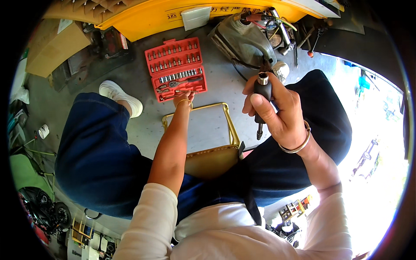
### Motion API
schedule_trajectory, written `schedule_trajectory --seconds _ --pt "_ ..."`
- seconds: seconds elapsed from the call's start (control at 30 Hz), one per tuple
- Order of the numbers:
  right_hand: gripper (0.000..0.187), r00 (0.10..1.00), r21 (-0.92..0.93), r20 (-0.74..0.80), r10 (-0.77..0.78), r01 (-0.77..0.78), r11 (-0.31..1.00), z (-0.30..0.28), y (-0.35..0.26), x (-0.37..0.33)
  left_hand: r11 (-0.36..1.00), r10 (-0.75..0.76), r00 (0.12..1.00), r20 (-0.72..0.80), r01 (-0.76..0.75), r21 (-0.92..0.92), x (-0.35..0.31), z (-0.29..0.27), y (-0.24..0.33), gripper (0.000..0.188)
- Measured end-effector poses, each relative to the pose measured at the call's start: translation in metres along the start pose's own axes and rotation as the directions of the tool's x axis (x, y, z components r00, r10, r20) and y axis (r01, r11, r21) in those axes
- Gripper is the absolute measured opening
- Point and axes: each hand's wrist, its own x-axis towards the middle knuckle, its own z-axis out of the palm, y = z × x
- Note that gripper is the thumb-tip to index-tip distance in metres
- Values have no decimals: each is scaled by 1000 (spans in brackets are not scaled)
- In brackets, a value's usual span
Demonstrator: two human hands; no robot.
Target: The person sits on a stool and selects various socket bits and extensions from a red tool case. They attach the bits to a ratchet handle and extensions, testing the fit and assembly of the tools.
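My right hand (279, 108) is wrapped round a black-handled socket driver (263, 92). A shiny metal collar tops its handle, and a short metal shaft points down below my fingers. Farther left, my left hand (183, 99) reaches to the near edge of an open red socket set case (154, 74) on the floor. Its fingers are bent together at the edge of the lower tray; what they pinch, if anything, is too small to make out. Rows of bits fill the lid, while sockets (177, 76) and a ratchet (174, 83) lie in the lower half.
A gold-framed stool (227, 123) stands between my legs. Beyond my right hand lies a dusty grey machine part (240, 41) with cables. Along the back runs a yellow panel (143, 21); a cardboard box (56, 50) sits at the far left. A green chair (28, 175) is at the left.
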Motion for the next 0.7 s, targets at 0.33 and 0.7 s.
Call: schedule_trajectory --seconds 0.33,0.7 --pt "25 998 51 19 53 -54 997 -2 0 5 989 -62 996 -63 53 -136 28 5 7 19" --pt "26 997 64 11 74 -74 995 -3 -1 6 989 -49 992 -114 32 -147 25 8 15 17"
